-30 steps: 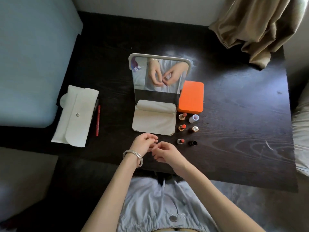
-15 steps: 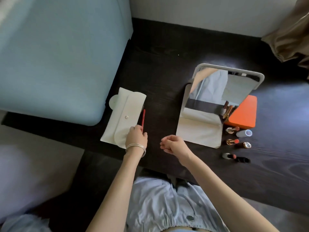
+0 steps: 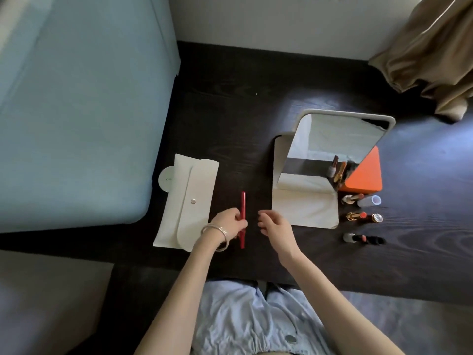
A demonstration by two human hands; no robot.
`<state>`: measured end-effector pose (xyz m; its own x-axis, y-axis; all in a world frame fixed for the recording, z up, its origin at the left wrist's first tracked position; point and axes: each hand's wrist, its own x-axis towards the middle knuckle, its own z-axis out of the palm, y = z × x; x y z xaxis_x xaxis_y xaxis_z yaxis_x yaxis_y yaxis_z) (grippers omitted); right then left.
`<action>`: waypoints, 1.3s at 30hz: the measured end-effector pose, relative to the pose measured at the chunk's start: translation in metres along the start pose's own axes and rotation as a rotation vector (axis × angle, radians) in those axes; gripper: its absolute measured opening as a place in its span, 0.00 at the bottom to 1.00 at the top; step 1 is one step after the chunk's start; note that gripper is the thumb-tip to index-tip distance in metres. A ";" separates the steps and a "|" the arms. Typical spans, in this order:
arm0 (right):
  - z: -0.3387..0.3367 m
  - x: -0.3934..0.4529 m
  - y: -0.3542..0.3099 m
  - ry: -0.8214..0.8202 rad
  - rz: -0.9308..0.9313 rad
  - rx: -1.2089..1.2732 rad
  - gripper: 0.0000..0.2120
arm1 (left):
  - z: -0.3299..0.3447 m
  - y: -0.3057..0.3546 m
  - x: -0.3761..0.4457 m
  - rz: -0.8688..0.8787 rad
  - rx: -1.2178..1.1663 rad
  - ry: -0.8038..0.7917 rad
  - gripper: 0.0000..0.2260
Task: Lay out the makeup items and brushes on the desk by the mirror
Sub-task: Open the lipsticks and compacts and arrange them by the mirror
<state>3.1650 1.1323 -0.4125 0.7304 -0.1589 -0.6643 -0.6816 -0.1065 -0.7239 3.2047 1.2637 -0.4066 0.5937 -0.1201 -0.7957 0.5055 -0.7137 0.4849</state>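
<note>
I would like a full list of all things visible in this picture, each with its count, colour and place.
desk: 1, dark wood, centre
mirror: 1, pale frame, standing right of centre
orange box: 1, orange, right of the mirror
lipsticks: 3, open, lying in a column in front of the box
caps: 3, clear, gold, black, one right of each lipstick
white pouch: 1, white, snapped shut, left of the hands
red pencil: 1, red, between pouch and mirror
curtain: 1, tan, top right
left hand: grip on the red pencil, bangles at wrist
right hand: open, beside the pencil
</note>
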 end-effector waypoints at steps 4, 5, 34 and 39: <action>0.003 -0.001 -0.012 -0.143 0.007 0.135 0.09 | 0.002 -0.001 -0.026 0.145 -0.055 -0.114 0.03; 0.005 -0.003 -0.014 -0.183 0.005 0.138 0.09 | 0.002 0.000 -0.030 0.163 -0.019 -0.086 0.06; 0.031 0.033 -0.011 -0.071 -0.001 -0.148 0.18 | -0.059 -0.069 -0.023 0.048 0.288 0.607 0.19; 0.037 0.033 -0.008 -0.063 -0.002 -0.159 0.14 | -0.069 -0.099 -0.014 -0.075 0.694 0.277 0.46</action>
<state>3.1964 1.1644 -0.4353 0.7296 -0.0969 -0.6769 -0.6749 -0.2615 -0.6900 3.1898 1.3834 -0.4182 0.7558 0.0583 -0.6522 0.0940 -0.9954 0.0199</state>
